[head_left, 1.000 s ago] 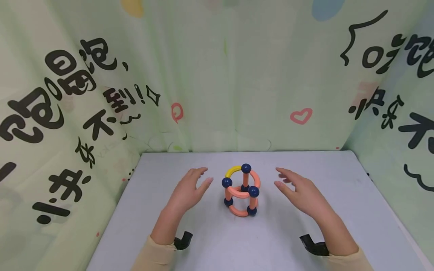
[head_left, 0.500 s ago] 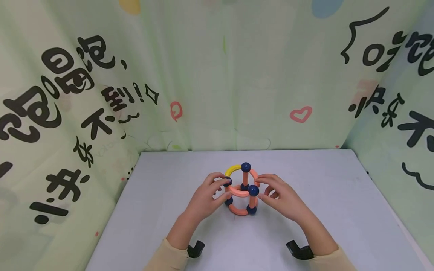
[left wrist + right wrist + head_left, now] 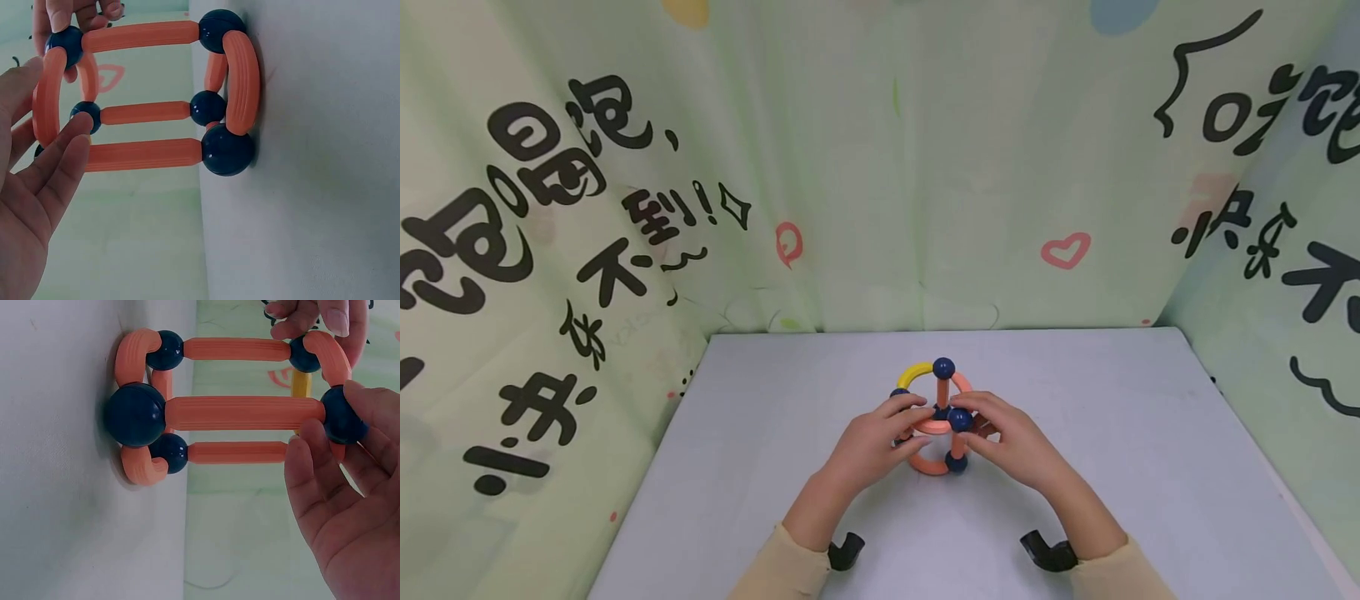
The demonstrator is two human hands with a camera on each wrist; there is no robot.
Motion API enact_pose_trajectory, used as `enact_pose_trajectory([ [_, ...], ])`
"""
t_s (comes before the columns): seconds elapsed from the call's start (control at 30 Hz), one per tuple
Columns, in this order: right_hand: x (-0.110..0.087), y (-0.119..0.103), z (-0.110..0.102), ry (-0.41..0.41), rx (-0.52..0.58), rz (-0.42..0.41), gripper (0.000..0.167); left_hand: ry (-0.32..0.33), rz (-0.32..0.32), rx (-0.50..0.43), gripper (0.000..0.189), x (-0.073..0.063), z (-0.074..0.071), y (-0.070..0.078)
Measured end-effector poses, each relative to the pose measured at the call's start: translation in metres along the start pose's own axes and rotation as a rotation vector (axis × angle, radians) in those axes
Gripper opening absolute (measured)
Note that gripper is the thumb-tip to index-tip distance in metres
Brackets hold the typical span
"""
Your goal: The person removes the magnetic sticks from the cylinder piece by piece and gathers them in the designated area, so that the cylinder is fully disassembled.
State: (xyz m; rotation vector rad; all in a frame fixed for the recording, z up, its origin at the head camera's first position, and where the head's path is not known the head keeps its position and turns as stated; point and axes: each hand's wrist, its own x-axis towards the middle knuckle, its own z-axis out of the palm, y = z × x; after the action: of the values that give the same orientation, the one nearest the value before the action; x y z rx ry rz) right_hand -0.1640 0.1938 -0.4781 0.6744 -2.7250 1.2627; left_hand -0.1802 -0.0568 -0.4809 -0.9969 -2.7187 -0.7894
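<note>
A toy frame of magnetic rods and balls stands on the table, with orange straight rods (image 3: 244, 412) upright between two rings of curved rods. Dark blue balls join the rods, and one curved rod (image 3: 914, 372) at the back of the upper ring is yellow. My left hand (image 3: 872, 443) holds the front curved orange rod (image 3: 49, 100) of the upper ring, thumb on one side and fingers on the other. At the front right, my right hand (image 3: 1011, 440) pinches the upper blue ball (image 3: 342, 415). The fingers hide part of the upper ring.
The white table (image 3: 775, 375) carries the frame near its middle. Behind and on both sides hang pale green curtains (image 3: 850, 167) with black lettering. A black strap piece (image 3: 847, 552) sits at my left wrist, another black piece (image 3: 1048, 553) at my right.
Both hands have come inward from either side of the frame and taken hold of its upper ring. The frame stands in the same place on the table.
</note>
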Motion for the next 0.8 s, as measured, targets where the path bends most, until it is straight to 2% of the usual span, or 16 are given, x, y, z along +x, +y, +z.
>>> enact_pose_trajectory([
  [0.13, 0.0007, 0.0002, 0.0018, 0.014, -0.019, 0.002, 0.046, 0.017, 0.064, 0.05, 0.041, 0.0009, 0.0032, 0.0],
  [0.27, 0.0008, -0.0002, 0.0024, 0.032, -0.041, -0.026, 0.044, 0.085, 0.133, 0.063, 0.035, 0.0008, 0.0064, -0.0022],
  [0.37, 0.0007, -0.0006, 0.0026, 0.039, -0.056, -0.044, 0.043, 0.118, 0.161, 0.073, 0.034, 0.0007, 0.0077, -0.0034],
  [0.63, 0.0008, -0.0007, 0.003, 0.034, -0.063, -0.068, 0.044, 0.075, 0.13, 0.038, 0.033, 0.001, 0.0065, -0.0033],
  [0.8, 0.0016, 0.0006, 0.0037, 0.03, -0.035, -0.089, 0.046, 0.079, 0.149, 0.026, 0.032, 0.0017, 0.0067, -0.0046],
])
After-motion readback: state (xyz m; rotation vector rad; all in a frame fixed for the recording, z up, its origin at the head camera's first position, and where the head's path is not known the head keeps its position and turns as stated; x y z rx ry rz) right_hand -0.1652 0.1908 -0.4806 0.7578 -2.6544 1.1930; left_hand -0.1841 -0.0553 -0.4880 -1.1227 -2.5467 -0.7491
